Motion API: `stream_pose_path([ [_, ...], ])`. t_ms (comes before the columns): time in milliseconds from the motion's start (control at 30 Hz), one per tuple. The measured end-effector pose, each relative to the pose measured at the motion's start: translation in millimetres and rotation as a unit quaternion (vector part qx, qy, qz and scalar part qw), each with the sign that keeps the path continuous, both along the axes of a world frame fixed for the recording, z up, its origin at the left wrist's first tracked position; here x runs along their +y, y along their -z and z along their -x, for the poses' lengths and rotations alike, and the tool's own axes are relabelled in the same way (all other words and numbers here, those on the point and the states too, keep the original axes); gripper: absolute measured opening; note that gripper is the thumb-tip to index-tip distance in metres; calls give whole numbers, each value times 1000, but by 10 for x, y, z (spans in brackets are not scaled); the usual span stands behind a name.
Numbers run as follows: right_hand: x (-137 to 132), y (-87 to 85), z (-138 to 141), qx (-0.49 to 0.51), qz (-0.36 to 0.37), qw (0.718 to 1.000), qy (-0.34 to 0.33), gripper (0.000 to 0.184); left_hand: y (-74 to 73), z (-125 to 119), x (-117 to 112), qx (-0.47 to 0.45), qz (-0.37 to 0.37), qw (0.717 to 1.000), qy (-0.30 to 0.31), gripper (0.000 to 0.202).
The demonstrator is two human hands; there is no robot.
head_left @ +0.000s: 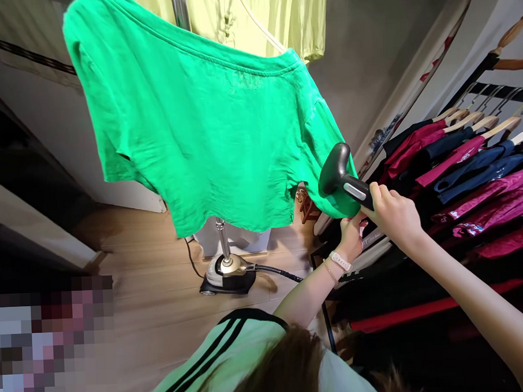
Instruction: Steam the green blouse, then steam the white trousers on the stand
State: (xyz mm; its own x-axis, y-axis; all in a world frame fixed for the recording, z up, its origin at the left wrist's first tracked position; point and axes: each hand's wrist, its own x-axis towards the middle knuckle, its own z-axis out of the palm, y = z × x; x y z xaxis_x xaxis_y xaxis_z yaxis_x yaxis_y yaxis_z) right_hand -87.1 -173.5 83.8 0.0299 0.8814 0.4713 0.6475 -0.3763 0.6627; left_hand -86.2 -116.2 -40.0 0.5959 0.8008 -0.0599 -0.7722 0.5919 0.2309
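well, the right hand [392, 213] is clenched around the handle of a black handheld steamer head [339, 172], its rounded face touching the lower corner of a bright green cotton t-shirt [197, 123]. the shirt hangs up and ahead of the hands, spread wide, with a pale yellow buttoned blouse [253, 17] hanging behind it. just below the steamer head, the left hand [352, 235] grasps the shirt's hem between its fingers, a white wristband [340, 262] and a thin gold bracelet [329, 271] on that wrist. to the right of the hands, a rail of magenta and navy garments [473, 178] hangs on wooden hangers. below and left of the hands, a chrome and black steamer base [228, 272] stands on a light wooden floor [153, 299], and a black hose [277, 270] runs from it toward the left forearm.
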Motion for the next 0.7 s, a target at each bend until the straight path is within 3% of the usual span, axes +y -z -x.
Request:
stream_pose_path([
  [233, 220, -25, 33, -5, 5, 1000, -16, 41, -45, -75, -38, -7, 11, 1000, 0, 41],
  [500, 447, -340, 132, -21, 1, 999, -44, 49, 63, 2, -85, 41, -27, 999, -19, 36],
  [700, 326, -396, 112, -35, 101, 994, -29, 46, 71, 10, -77, 70, -19, 997, -21, 36],
])
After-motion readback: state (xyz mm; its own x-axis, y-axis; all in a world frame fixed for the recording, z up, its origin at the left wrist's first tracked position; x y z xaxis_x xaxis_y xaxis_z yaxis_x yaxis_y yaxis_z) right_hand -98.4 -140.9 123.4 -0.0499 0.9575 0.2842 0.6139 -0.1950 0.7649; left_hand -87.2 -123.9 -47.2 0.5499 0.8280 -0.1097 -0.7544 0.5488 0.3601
